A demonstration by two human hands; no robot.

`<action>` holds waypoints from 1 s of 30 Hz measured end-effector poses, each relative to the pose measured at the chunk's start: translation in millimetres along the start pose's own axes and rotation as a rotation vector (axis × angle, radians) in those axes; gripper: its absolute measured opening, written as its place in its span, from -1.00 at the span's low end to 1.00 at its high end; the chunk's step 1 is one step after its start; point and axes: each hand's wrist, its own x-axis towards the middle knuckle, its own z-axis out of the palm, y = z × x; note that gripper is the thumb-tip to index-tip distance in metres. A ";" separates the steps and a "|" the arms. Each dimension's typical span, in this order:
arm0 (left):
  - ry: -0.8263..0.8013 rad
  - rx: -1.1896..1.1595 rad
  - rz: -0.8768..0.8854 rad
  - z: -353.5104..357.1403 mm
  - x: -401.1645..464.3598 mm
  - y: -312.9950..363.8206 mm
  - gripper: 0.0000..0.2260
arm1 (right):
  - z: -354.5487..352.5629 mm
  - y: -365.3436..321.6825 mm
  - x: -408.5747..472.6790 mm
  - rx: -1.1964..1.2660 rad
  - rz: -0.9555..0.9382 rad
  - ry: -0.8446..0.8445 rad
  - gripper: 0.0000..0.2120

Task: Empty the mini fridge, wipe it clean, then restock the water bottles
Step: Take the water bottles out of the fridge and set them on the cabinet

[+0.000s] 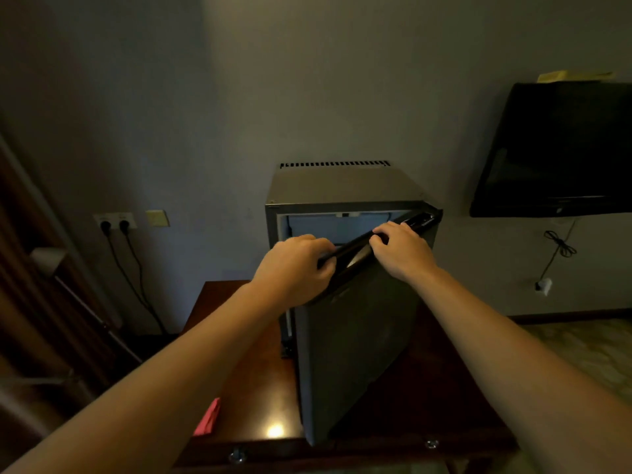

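On top of the wooden desk (260, 388) the mini fridge (342, 186) stands half open, both the left hand (295, 268) and right hand (402, 249) clamped on its door (355, 354), best swung wide gently so nothing tips.

Two bare arms reached forward, both hands clamped on the same edge.

The left hand (294, 265) curled over the near end of the mini fridge door's (355, 354) top edge, knuckles up and fingers (325, 260) wrapped down. The right hand (402, 249) gripped farther along, its fingertips hooked over the edge and its wrist bent slightly. Both forearms were bare and extended from the lower corners, converging toward the hands, which sat close together but apart.
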 end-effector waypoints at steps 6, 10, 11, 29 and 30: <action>0.048 -0.086 -0.040 -8.5 -26.1 16.6 -0.76 | -33.3 6.5 -39.7 -0.203 0.001 -0.053 -0.56; 0.014 -0.192 -0.089 -6.7 -32.8 30.3 -0.79 | -57.5 8.8 -62.8 -0.403 0.056 -0.127 -0.61; 0.003 -0.226 -0.102 -4.8 -34.5 33.8 -0.79 | -63.3 9.5 -68.7 -0.438 0.078 -0.135 -0.66; -0.058 -0.153 -0.065 38.9 -18.2 53.4 -0.74 | -89.1 91.0 -95.7 -0.577 0.358 -0.045 -0.41; -0.058 -0.146 -0.070 42.7 -15.0 50.4 -0.73 | -86.9 93.9 -93.6 -0.583 0.369 -0.021 -0.40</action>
